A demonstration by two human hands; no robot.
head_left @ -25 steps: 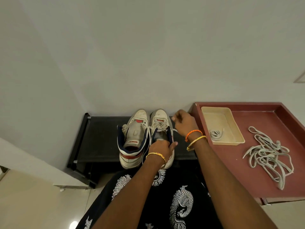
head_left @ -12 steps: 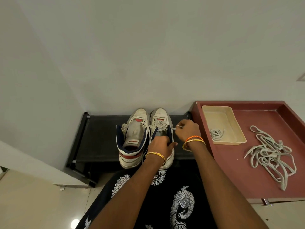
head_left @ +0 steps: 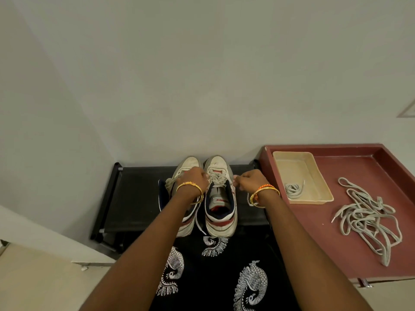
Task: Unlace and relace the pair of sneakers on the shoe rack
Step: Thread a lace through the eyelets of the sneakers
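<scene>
Both hands work at the right sneaker (head_left: 221, 194), the landmark for all positions below. Left hand (head_left: 195, 178), fingers curled, lies just left of the sneaker's lace rows, over the left sneaker (head_left: 182, 198); it appears to pinch one lace end, though the pinch itself is hidden behind the knuckles. Right hand (head_left: 248, 182), fingers curled, lies just right of the lace rows and appears to pinch the other lace end, a loop of which hangs beside the wrist. Lace (head_left: 216, 178) crosses the upper eyelets between the two hands; a loose length trails down the left side of the sneaker toward the heel.

Both sneakers stand upright, side by side and touching, toes to the wall, on the black rack (head_left: 134, 198). Well right of the sneaker lies a red tray (head_left: 359, 162) holding a beige bin (head_left: 298, 167) with a coiled lace (head_left: 293, 189) inside, and a loose lace pile (head_left: 368, 218) farther right.

Handling, as judged: flat laces are light, limp and prone to twisting; best taken near the stiff tip and drawn evenly from both sides. Sneakers look light enough to slide on the rack, so opposed, balanced pulls should keep the shoe in place.
</scene>
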